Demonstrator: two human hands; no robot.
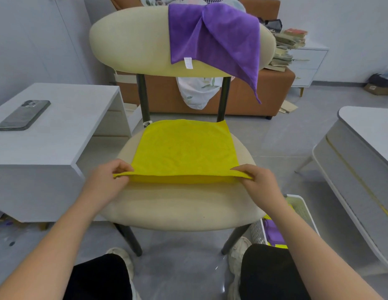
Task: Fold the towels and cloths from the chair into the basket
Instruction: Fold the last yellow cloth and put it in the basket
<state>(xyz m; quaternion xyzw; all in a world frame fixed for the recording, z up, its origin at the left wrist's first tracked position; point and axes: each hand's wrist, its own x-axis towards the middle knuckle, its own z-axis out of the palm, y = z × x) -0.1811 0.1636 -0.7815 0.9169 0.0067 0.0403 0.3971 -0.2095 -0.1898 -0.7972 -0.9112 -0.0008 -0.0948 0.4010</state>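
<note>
A yellow cloth [184, 148] lies spread on the seat of a beige chair [180, 204]. My left hand [108, 178] pinches its near left corner and my right hand [257, 180] pinches its near right corner, lifting the near edge a little off the seat. A purple towel [214, 33] hangs over the right part of the chair's backrest. The white perforated basket [301, 211] stands on the floor at the chair's right, partly hidden by my right arm, with purple and yellow cloths inside.
A white side table [59, 135] at the left carries a phone [24, 114]. Another white table [366, 152] stands at the right. Behind the chair is a brown sofa [249, 92] with a floral cloth and a stack of books. My shoes are by the chair legs.
</note>
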